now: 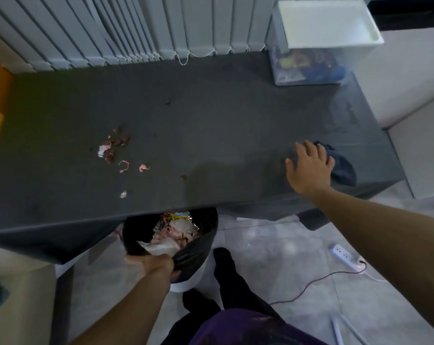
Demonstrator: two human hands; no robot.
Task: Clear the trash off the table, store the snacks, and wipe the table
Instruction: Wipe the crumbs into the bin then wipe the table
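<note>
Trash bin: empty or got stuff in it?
Not empty. Wrappers and paper lie inside the bin; the left hand grips its black bag.

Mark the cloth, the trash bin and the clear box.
cloth [344, 168]: head view, middle of the dark blue fold.
trash bin [208, 231]: head view, black liner on its right wall.
clear box [327, 21]: head view, middle of its white lid.

Purple top [238, 328], black trousers [232, 282], black footwear [220, 253], bare forearms [385, 220], bare hands [308, 168]
</note>
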